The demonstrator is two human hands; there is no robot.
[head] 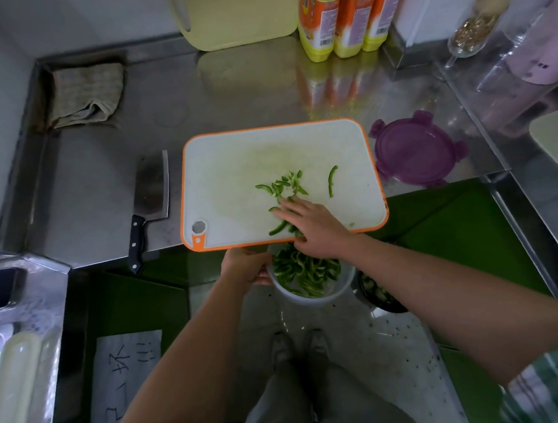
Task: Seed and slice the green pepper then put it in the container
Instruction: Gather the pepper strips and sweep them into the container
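Sweeping the last slices [282, 186] off the board [229, 168], your right hand [314, 224] flat and open, left hand [246, 267] gripping the near-full container [312, 299].

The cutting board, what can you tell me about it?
The cutting board is white plastic by its look, rectangular, with rounded corners, an orange rim and a hanging hole at one corner. It lies flat on the steel counter, its near edge overhanging. Green pepper strips lie on it; the right hand rests on them.

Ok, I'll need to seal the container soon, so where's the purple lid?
The purple lid lies flat on the steel counter, just off the cutting board's right edge.
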